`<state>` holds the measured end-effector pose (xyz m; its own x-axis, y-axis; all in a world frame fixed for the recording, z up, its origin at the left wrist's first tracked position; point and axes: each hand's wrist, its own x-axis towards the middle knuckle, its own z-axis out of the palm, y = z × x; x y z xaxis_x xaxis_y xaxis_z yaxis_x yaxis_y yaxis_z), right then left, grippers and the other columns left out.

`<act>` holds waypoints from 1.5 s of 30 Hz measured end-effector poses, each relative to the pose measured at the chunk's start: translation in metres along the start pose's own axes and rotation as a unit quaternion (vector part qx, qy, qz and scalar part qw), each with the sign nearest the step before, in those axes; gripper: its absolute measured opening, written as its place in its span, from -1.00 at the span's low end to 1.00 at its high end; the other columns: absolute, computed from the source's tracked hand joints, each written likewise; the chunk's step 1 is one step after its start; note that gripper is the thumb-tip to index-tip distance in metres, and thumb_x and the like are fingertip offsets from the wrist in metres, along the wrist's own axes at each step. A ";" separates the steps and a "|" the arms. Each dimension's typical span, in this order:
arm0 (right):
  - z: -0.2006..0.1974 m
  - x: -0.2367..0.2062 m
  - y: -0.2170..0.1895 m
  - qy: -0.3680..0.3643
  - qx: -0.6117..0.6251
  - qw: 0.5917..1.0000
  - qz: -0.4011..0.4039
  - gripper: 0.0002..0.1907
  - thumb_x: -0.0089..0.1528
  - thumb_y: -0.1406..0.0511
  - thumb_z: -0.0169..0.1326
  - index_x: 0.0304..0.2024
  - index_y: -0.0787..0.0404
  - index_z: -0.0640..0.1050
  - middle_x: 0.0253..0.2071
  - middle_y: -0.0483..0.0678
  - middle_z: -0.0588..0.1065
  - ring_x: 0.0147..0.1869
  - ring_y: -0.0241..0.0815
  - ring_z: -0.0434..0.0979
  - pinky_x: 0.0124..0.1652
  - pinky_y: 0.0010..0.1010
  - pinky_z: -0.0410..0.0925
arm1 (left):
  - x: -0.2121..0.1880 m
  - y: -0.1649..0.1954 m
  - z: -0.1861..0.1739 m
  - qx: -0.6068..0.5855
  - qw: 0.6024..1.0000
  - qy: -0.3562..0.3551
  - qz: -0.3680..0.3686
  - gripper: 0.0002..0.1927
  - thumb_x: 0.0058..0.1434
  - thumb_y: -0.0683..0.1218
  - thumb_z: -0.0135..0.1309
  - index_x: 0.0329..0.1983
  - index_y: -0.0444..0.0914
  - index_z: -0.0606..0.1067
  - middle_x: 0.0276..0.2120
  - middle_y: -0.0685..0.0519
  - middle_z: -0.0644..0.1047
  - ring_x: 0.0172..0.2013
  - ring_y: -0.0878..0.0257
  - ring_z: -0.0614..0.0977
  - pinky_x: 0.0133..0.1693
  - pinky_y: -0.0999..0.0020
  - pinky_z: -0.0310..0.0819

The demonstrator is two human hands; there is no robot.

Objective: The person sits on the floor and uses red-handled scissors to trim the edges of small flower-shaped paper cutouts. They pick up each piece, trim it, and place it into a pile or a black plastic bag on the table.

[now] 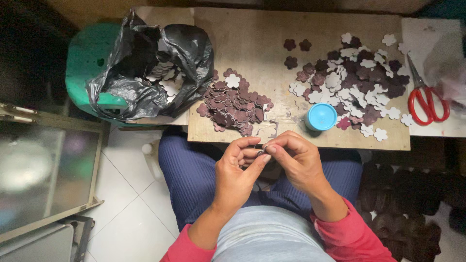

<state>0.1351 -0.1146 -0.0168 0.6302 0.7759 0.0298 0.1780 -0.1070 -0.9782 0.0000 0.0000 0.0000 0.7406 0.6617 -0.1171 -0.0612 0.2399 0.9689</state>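
Both hands, left hand (236, 170) and right hand (297, 162), pinch one small dark flower-shaped cutout (261, 153) between fingertips, close over the lap for control; beyond the grip, maroon flower piles (235, 103) wait on the wooden desk (252, 43).

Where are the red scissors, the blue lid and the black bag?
red scissors (429, 105), head view, on the red handles.
blue lid (321, 117), head view, middle of its round top.
black plastic bag (189, 48), head view, on its crumpled right side.

A single head-worn camera looks steeply down, close above the lap and the wooden board (252, 43).
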 end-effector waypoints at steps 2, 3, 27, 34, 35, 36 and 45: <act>-0.002 -0.001 -0.003 0.001 -0.027 1.000 -0.007 -0.83 0.33 0.31 0.16 -0.22 0.30 0.67 -0.26 -0.05 0.58 -0.15 -0.30 0.53 -0.13 -0.52 0.38 | -0.001 -0.006 0.000 -0.027 1.000 -0.009 -0.001 -0.62 0.25 -0.26 0.24 0.13 -0.34 0.46 -0.23 0.00 0.67 -0.23 0.41 0.65 -0.14 0.52 0.56; -0.003 -0.001 -0.004 0.003 -0.041 0.999 -0.012 -0.83 0.32 0.31 0.16 -0.23 0.31 0.67 -0.26 -0.08 0.58 -0.16 -0.31 0.53 -0.14 -0.54 0.38 | 0.000 -0.009 0.000 -0.040 0.999 -0.014 0.000 -0.63 0.26 -0.26 0.23 0.12 -0.34 0.46 -0.23 0.00 0.66 -0.23 0.41 0.65 -0.14 0.52 0.55; -0.006 -0.005 0.029 -0.055 0.245 0.957 0.144 -0.73 0.37 0.24 0.04 -0.17 0.35 0.61 -0.32 -0.06 0.60 -0.22 -0.30 0.57 -0.15 -0.48 0.42 | 0.009 -0.033 -0.005 -0.132 0.991 0.019 -0.014 -0.65 0.30 -0.31 0.16 0.13 -0.44 0.42 -0.14 -0.07 0.62 -0.18 0.35 0.64 -0.10 0.50 0.54; 0.003 -0.004 0.027 -0.073 0.241 0.959 0.127 -0.78 0.31 0.32 0.12 -0.10 0.37 0.60 -0.25 -0.10 0.59 -0.17 -0.34 0.55 -0.10 -0.48 0.43 | 0.006 -0.038 -0.004 -0.148 0.988 0.045 -0.005 -0.63 0.28 -0.29 0.16 0.13 -0.41 0.40 -0.10 -0.07 0.58 -0.17 0.35 0.66 -0.10 0.52 0.55; 0.006 -0.006 0.028 -0.061 0.224 0.962 0.146 -0.79 0.29 0.34 0.16 -0.10 0.37 0.60 -0.26 -0.11 0.59 -0.19 -0.35 0.53 -0.13 -0.49 0.41 | 0.006 -0.038 -0.003 -0.150 0.988 0.044 -0.009 -0.63 0.28 -0.29 0.16 0.13 -0.41 0.40 -0.11 -0.07 0.59 -0.18 0.35 0.65 -0.11 0.52 0.55; 0.007 -0.007 0.030 -0.049 0.206 0.964 0.163 -0.80 0.26 0.37 0.19 -0.11 0.37 0.60 -0.26 -0.12 0.59 -0.20 -0.37 0.52 -0.16 -0.51 0.40 | 0.006 -0.038 -0.004 -0.151 0.988 0.043 -0.013 -0.63 0.28 -0.29 0.17 0.13 -0.41 0.40 -0.12 -0.07 0.59 -0.18 0.35 0.65 -0.12 0.52 0.55; 0.002 -0.008 0.035 -0.112 0.211 0.956 0.170 -0.68 0.12 0.47 0.27 -0.06 0.33 0.56 -0.21 -0.13 0.58 -0.14 -0.37 0.58 -0.07 -0.50 0.47 | 0.010 -0.044 -0.008 -0.110 0.990 0.092 0.002 -0.69 0.27 -0.29 0.21 0.05 -0.41 0.45 -0.18 -0.04 0.58 -0.20 0.37 0.61 -0.14 0.52 0.53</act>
<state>0.1349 -0.1228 -0.0520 0.4118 0.8591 -0.3039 -0.3594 -0.1534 -0.9205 0.0045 0.0019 -0.0456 0.6069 0.7764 -0.1699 -0.2239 0.3721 0.9008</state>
